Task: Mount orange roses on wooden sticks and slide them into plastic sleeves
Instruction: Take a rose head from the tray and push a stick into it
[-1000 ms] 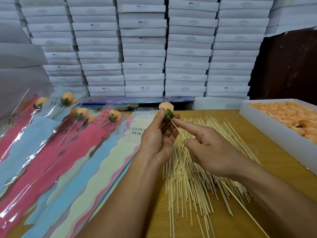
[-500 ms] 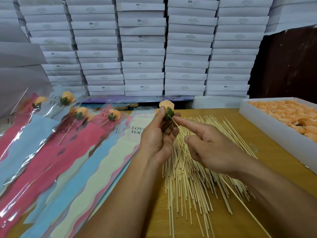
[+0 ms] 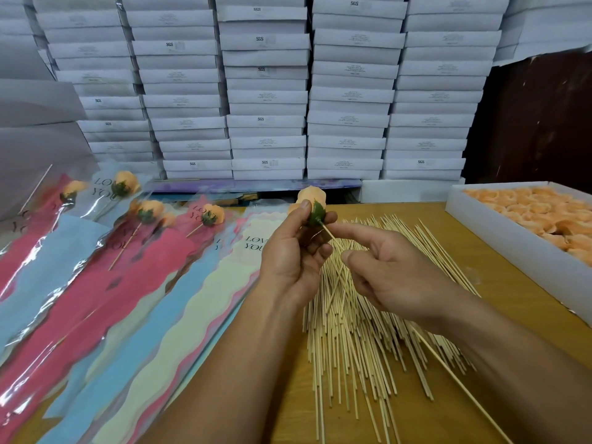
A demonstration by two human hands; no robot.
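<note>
My left hand [image 3: 294, 251] pinches an orange rose [image 3: 312, 197] by its green base, held up over the table's middle. My right hand [image 3: 394, 267] holds a thin wooden stick [image 3: 448, 373] between thumb and forefinger; the stick's tip sits in the green base and its tail runs down under my right forearm. Below both hands lies a loose pile of wooden sticks [image 3: 358, 341]. To the left, plastic sleeves [image 3: 105, 299] in red, blue and cream lie fanned out, several with mounted roses [image 3: 150, 211] inside.
A white tray [image 3: 512, 248] full of orange rose heads stands at the right edge of the wooden table [image 3: 499, 290]. Tall stacks of white boxes [image 3: 349, 91] wall off the back. Grey sheets lean at the far left.
The rose and both hands stay almost where they were. My right forefinger has slid a little closer to the rose's green base along the stick.
</note>
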